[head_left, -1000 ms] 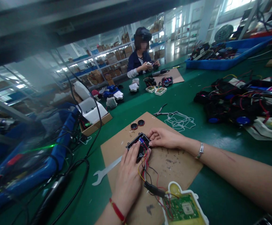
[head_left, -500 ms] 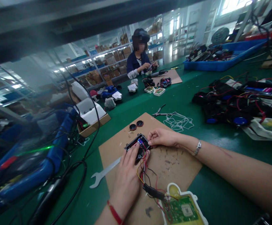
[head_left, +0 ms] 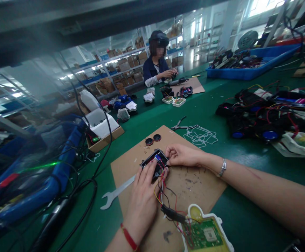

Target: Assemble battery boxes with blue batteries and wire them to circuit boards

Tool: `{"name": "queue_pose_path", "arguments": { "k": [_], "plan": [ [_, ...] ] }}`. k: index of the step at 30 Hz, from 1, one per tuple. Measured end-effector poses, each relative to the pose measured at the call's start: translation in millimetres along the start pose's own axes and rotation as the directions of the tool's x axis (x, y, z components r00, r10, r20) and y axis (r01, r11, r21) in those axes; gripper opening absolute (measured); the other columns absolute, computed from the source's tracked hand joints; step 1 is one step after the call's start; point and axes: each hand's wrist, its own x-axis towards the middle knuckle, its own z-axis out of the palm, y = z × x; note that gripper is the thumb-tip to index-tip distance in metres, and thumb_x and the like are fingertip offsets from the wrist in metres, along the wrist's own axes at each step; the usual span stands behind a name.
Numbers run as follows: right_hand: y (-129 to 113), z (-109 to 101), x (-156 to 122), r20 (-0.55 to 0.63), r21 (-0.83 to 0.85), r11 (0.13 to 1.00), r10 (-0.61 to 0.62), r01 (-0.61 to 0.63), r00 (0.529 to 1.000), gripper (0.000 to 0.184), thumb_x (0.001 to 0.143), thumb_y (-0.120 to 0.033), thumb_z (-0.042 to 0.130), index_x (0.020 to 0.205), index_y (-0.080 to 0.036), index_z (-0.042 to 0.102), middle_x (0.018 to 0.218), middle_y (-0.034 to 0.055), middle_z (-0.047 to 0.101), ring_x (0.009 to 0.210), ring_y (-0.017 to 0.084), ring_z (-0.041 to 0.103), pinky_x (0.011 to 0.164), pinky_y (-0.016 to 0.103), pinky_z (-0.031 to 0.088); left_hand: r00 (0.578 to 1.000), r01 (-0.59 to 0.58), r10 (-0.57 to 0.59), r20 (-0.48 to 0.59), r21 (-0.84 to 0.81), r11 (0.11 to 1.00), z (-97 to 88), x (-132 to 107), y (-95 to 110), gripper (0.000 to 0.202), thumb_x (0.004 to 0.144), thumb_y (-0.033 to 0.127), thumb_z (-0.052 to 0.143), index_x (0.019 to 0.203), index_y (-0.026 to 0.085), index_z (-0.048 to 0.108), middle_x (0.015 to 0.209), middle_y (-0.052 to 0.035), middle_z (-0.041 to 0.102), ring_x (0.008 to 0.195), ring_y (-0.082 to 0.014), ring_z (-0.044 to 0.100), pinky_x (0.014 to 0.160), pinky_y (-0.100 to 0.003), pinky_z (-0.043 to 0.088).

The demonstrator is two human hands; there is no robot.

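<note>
A small black plastic housing (head_left: 152, 160) with coloured wires lies on a brown cardboard sheet (head_left: 194, 182) on the green bench. My left hand (head_left: 143, 199) rests on its near side, fingers pressed onto it. My right hand (head_left: 182, 155) pinches its right edge with curled fingers. Red, yellow and black wires (head_left: 163, 189) run from the housing to a green circuit board in a white shell (head_left: 206, 232) near the bottom edge. Two round black caps (head_left: 152, 139) lie just beyond the housing.
A flat steel spanner (head_left: 117, 193) lies left of the cardboard. Pliers (head_left: 179, 123) and a white wire loop (head_left: 201, 135) lie beyond it. Black wired assemblies (head_left: 262, 112) pile at right, a blue tray (head_left: 249, 71) behind. Another person (head_left: 158, 59) works at the far end. Blue bins and cables (head_left: 47, 175) crowd the left.
Both hands stay on the black housing with only slight finger shifts. The view has moved a little. The far person's hands have moved.
</note>
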Motion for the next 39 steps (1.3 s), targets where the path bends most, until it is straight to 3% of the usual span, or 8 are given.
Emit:
{"name": "queue_pose_path", "arguments": {
  "k": [11, 17, 22, 29, 34, 39],
  "plan": [
    [2, -1, 2, 0.041, -0.040, 0.999, -0.006, 0.007, 0.999, 0.024, 0.062, -0.021, 0.069, 0.077, -0.019, 0.049, 0.063, -0.0030, 0.056, 0.056, 0.011, 0.052, 0.052, 0.023, 0.038, 1.000, 0.004, -0.004, -0.017, 0.001, 1.000, 0.0, 0, 1, 0.064, 0.089, 0.004, 0.042, 0.143, 0.033, 0.025, 0.145, -0.0143, 0.033, 0.132, -0.0296, 0.033, 0.101, -0.057, 0.038],
    [3, 8, 1, -0.041, -0.080, 0.996, -0.033, 0.030, 0.999, 0.026, 0.064, -0.021, 0.069, 0.076, -0.020, 0.045, 0.063, -0.0032, 0.054, 0.057, 0.011, 0.050, 0.051, 0.023, 0.036, 1.000, 0.004, -0.004, -0.018, 0.001, 1.000, 0.4, 1, 0, 0.062, 0.090, 0.005, 0.040, 0.143, 0.034, 0.027, 0.144, -0.0144, 0.034, 0.132, -0.0295, 0.034, 0.100, -0.057, 0.040],
    [0, 7, 0, -0.039, -0.057, 0.998, -0.026, 0.023, 0.999, 0.024, 0.065, -0.018, 0.068, 0.075, -0.019, 0.046, 0.063, -0.0034, 0.053, 0.056, 0.010, 0.049, 0.051, 0.023, 0.035, 1.000, -0.021, 0.021, -0.023, 0.008, 1.000, -1.7, 1, 0, 0.062, 0.089, 0.004, 0.039, 0.142, 0.033, 0.027, 0.144, -0.0150, 0.034, 0.132, -0.0293, 0.034, 0.100, -0.057, 0.040],
    [3, -1, 2, 0.009, 0.013, 1.000, 0.014, -0.014, 1.000, 0.021, 0.065, -0.017, 0.070, 0.074, -0.018, 0.050, 0.065, -0.0026, 0.058, 0.057, 0.010, 0.053, 0.054, 0.022, 0.041, 1.000, -0.021, 0.021, 0.003, 0.001, 1.000, -2.2, -1, -1, 0.061, 0.089, 0.004, 0.042, 0.142, 0.032, 0.031, 0.144, -0.0157, 0.032, 0.132, -0.0308, 0.033, 0.100, -0.058, 0.039],
    [2, -5, 2, 0.048, 0.075, 0.996, 0.047, -0.050, 0.998, 0.016, 0.069, -0.019, 0.067, 0.075, -0.018, 0.053, 0.068, -0.0012, 0.062, 0.062, 0.011, 0.060, 0.064, 0.025, 0.049, 1.000, -0.016, 0.016, 0.005, -0.015, 1.000, -2.4, 0, -1, 0.062, 0.088, 0.004, 0.042, 0.142, 0.034, 0.030, 0.146, -0.0140, 0.031, 0.133, -0.0303, 0.032, 0.100, -0.058, 0.039],
    [1, -4, 2, 0.008, 0.030, 0.998, 0.048, -0.048, 0.999, 0.017, 0.076, -0.028, 0.066, 0.071, -0.018, 0.053, 0.066, 0.0002, 0.063, 0.062, 0.011, 0.061, 0.066, 0.026, 0.051, 1.000, -0.014, 0.014, -0.011, -0.014, 1.000, -1.4, 0, -2, 0.064, 0.087, 0.004, 0.043, 0.142, 0.035, 0.029, 0.145, -0.0137, 0.032, 0.133, -0.0292, 0.032, 0.100, -0.056, 0.040]
  ]
}}
